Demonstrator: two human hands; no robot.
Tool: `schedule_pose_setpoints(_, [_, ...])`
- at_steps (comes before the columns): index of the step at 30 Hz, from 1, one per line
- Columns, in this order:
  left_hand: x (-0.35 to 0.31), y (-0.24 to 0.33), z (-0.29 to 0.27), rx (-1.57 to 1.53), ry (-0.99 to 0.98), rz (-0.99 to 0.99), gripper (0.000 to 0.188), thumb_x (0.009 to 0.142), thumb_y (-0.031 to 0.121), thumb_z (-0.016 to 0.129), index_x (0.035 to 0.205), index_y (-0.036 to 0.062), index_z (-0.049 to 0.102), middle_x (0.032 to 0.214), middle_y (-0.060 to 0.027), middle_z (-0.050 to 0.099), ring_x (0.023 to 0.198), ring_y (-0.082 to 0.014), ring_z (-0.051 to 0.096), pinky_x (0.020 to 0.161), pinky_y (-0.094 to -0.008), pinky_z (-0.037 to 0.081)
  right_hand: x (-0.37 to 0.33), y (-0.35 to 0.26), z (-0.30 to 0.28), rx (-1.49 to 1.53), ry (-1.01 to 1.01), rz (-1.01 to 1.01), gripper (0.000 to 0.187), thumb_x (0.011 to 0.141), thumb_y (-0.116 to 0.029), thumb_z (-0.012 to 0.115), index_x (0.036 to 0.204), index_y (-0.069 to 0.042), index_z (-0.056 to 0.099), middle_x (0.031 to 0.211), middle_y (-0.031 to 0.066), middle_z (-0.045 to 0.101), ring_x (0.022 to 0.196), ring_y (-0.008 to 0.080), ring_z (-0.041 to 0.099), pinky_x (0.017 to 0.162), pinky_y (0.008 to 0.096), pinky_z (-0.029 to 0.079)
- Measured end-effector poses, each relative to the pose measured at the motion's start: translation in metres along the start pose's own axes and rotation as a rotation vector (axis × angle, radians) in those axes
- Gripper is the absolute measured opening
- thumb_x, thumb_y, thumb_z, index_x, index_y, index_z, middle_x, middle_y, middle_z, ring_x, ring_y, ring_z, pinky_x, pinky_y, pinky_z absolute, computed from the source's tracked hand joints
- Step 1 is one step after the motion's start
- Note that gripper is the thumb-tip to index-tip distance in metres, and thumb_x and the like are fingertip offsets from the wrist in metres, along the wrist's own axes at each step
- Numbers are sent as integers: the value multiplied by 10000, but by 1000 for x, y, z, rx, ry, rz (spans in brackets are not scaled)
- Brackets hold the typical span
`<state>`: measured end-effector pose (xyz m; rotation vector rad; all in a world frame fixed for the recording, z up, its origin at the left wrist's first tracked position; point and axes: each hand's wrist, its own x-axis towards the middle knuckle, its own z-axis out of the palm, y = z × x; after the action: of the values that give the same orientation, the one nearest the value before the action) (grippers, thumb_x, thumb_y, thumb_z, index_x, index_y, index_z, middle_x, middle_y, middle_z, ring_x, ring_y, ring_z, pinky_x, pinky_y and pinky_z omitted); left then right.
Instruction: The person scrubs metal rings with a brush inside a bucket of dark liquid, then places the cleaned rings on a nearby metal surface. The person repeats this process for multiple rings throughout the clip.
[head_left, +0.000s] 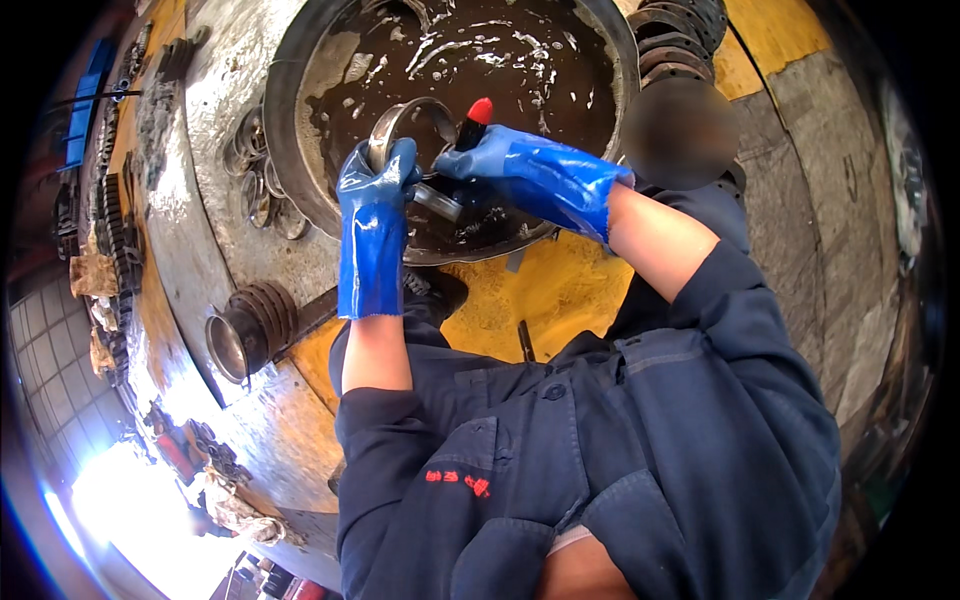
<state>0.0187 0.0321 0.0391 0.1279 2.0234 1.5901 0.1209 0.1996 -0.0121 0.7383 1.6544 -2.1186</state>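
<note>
Over a wide round tub (284,120) of dark, glistening liquid (490,70), two hands in long blue gloves (372,265) come close together near the side nearest the person. The left hand (372,185) pinches a metal ring (383,130) between thumb and fingers, holding it above the liquid. The right hand (480,157), just beside it, is curled around a black handle (468,134) with a red tip (whether it joins the pale metal piece (437,203) below that glove, I cannot tell). More thin rings (262,195) lie just outside the tub on the left, a row of ring-shaped parts (268,315) rests nearer the person on that side, and dark flat discs (675,45) overlap beyond the tub's right edge. Yellow flooring (520,290) shows between tub and person.
</note>
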Motion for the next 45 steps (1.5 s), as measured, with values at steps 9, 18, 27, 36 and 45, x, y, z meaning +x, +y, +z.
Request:
schedule_pose_setpoints(9, [-1, -4, 3, 19, 20, -22, 217, 940, 212, 832, 1040, 85, 688, 747, 0, 663, 583, -65, 527, 532, -223, 382, -13, -9, 20, -873, 231, -241, 354, 909, -418, 749, 1164, -174, 770, 1115, 146, 774, 1065, 353, 728, 939, 436, 570])
schedule_pose_setpoints(18, [-3, -7, 2, -24, -46, -69, 215, 955, 190, 807, 1085, 38, 727, 852, -22, 729, 631, -82, 605, 567, -231, 455, -13, -14, 8, -1282, 529, -845, 403, 946, -179, 664, 1346, -222, 653, 1207, 63, 746, 902, 319, 763, 727, 447, 617])
schedule_pose_setpoints(27, [-6, 1, 5, 102, -47, -53, 267, 934, 197, 838, 1122, 63, 705, 815, -11, 703, 600, -73, 573, 533, -224, 429, 1, -14, -2, -876, 467, -315, 306, 952, -420, 740, 1161, -196, 751, 1061, 105, 777, 1024, 345, 734, 912, 437, 580])
schedule_pose_setpoints(36, [0, -8, 0, 8, -48, -11, 288, 909, 168, 861, 1122, 57, 702, 799, -19, 704, 647, -96, 641, 541, -215, 447, 8, -6, -9, -158, 37, 70, 447, 905, -389, 804, 1156, -21, 758, 991, 113, 768, 889, 220, 720, 818, 382, 567])
schedule_pose_setpoints(45, [-5, -1, -1, -7, -42, 0, 260, 911, 171, 858, 1085, 57, 702, 788, -21, 700, 621, -94, 621, 543, -223, 447, -7, -21, 5, -535, 99, -46, 413, 930, -451, 738, 1122, -88, 777, 1017, 131, 781, 941, 291, 752, 834, 414, 594])
